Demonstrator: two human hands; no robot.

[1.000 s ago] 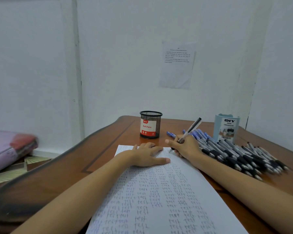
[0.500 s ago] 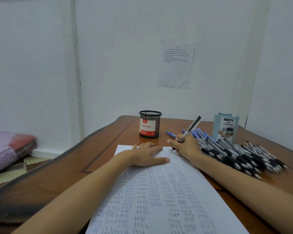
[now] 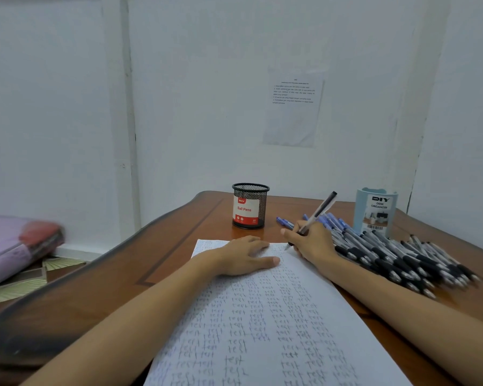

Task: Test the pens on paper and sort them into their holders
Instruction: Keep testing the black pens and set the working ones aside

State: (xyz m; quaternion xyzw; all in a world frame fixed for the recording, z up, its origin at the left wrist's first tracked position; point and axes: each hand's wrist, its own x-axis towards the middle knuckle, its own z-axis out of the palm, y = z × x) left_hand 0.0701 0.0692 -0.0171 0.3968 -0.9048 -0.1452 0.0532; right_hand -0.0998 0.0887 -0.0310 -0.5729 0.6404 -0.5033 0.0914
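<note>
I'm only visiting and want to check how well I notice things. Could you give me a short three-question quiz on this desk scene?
1. True or false: the left hand lies flat on the paper.
2. Which hand holds the pen with its tip at the sheet: A) left hand, B) right hand, C) neither?
3. Fill in the word: the label on the black mesh cup reads "Ball ____".

Key: 1 true; 2 B; 3 Pens.
</note>
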